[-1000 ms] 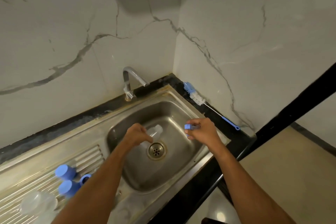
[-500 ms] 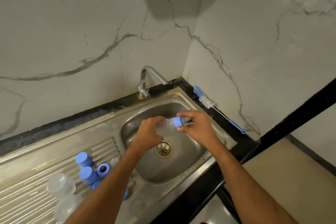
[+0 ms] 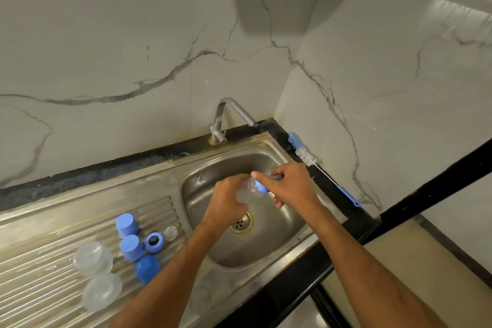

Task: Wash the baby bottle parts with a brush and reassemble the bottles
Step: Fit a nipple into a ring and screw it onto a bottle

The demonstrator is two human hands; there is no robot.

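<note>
White marble-veined walls meet in a corner behind a steel sink (image 3: 298,231) set in a black counter, a tap (image 3: 234,112) arching over the basin. Above the drain (image 3: 241,222) the left hand (image 3: 226,200) wraps a clear baby bottle (image 3: 246,192), while the right hand (image 3: 294,186) has its fingers curled round the blue collar (image 3: 261,187) at its neck. On the ribbed drainboard (image 3: 40,285) stand two blue caps (image 3: 127,224), one blue ring (image 3: 154,242), one blue dome (image 3: 147,269), two clear lids (image 3: 93,261) and one small clear teat (image 3: 170,233). One bottle brush (image 3: 308,158) lies along the right ledge against the wall.
</note>
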